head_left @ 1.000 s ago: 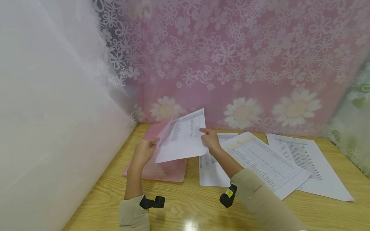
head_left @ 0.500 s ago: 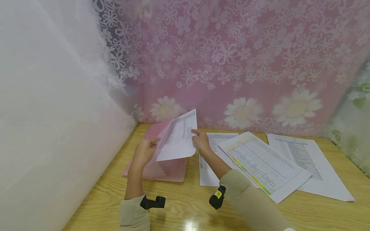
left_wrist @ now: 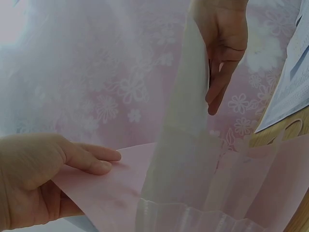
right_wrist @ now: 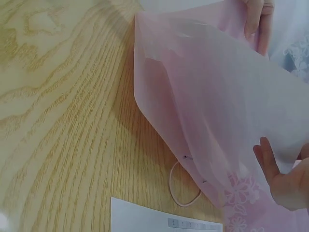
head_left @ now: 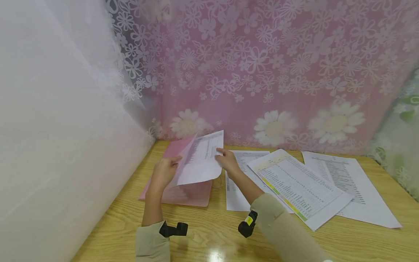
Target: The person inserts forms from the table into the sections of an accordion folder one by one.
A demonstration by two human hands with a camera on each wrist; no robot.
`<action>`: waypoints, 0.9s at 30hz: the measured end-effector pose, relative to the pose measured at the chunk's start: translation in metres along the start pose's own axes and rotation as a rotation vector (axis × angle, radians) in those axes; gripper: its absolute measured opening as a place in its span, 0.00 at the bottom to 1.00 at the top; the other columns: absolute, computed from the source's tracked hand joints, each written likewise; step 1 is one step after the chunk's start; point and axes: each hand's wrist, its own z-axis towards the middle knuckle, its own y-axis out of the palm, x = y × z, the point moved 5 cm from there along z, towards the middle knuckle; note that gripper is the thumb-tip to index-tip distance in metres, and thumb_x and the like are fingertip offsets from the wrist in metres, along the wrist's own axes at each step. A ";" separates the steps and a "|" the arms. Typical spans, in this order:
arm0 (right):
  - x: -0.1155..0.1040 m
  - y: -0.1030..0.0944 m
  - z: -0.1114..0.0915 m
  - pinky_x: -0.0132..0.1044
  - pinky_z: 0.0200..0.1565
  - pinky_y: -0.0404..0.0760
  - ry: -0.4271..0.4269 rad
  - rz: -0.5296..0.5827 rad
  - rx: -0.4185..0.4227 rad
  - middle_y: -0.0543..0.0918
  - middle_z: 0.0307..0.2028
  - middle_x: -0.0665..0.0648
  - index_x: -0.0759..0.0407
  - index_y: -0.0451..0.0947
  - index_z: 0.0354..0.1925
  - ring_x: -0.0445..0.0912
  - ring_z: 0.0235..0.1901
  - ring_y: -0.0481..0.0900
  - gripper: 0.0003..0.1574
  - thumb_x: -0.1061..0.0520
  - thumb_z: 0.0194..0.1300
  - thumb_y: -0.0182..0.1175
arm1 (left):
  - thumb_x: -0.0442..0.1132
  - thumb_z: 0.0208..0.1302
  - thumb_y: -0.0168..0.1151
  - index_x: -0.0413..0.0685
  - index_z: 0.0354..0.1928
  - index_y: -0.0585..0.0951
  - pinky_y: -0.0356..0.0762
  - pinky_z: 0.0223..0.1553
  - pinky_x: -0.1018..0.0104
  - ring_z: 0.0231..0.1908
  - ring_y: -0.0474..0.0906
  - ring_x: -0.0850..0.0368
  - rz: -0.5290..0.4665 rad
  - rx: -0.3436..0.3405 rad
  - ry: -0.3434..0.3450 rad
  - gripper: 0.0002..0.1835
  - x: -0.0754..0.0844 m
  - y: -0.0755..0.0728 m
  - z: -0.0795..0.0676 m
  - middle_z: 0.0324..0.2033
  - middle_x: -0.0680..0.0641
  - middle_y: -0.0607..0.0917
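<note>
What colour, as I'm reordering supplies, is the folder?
The folder is pink, best seen in the head view.

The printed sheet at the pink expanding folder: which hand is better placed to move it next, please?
Probably the right hand: it holds the printed sheet by its right side. The left hand grips a panel of the pink expanding folder, which might fall closed if released.

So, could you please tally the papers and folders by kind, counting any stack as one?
Pink folder: 1
Paper held by right hand: 1
Loose papers (left paper, striped paper, right paper): 3
Total: 5
</note>
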 end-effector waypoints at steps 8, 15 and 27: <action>-0.001 -0.005 -0.017 0.40 0.39 0.78 0.069 0.116 -0.158 0.77 0.46 0.63 0.65 0.62 0.64 0.48 0.34 0.79 0.30 0.62 0.64 0.54 | 0.25 0.59 0.53 0.39 0.47 0.82 0.61 0.20 0.66 0.18 0.59 0.58 0.065 0.033 0.028 0.16 0.007 0.000 -0.001 0.45 0.40 0.81; -0.008 -0.004 -0.029 0.40 0.35 0.79 0.058 0.120 -0.194 0.75 0.45 0.67 0.67 0.63 0.63 0.44 0.20 0.76 0.31 0.67 0.61 0.56 | 0.23 0.59 0.51 0.39 0.48 0.81 0.51 0.15 0.71 0.13 0.47 0.62 0.132 0.043 0.045 0.17 0.008 0.000 -0.002 0.33 0.35 0.82; -0.021 0.005 -0.033 0.39 0.33 0.80 -0.022 0.143 -0.170 0.60 0.62 0.72 0.70 0.64 0.62 0.44 0.16 0.76 0.30 0.74 0.60 0.51 | 0.21 0.55 0.51 0.38 0.45 0.82 0.57 0.17 0.67 0.16 0.54 0.58 0.162 0.085 0.095 0.18 0.013 -0.002 -0.003 0.41 0.36 0.81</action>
